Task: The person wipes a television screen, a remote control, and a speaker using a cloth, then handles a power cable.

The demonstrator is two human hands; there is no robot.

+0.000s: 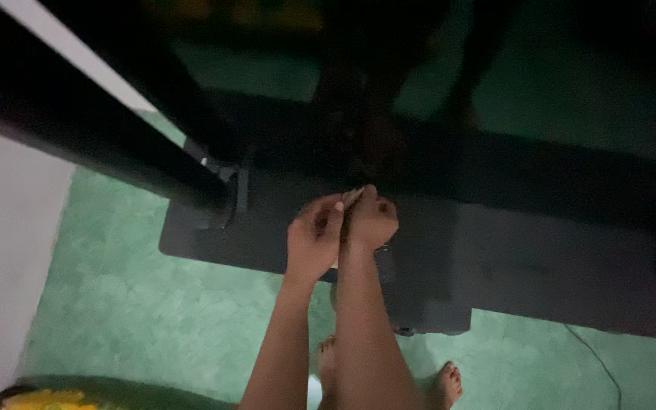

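Head view: left hand [314,241] and right hand [371,222] pinch one small pale object [352,197].

Hands [342,228] together above treadmill deck [495,258]

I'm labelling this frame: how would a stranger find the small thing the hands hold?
Start at the black platform on the green floor. Over its near edge, the left hand and right hand meet. The thin pale strip pinched between them is the only light thing there.

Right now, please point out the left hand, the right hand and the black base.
left hand [314,241], head view, back of the hand
right hand [371,220], head view, knuckles
black base [214,239], head view, bare left part
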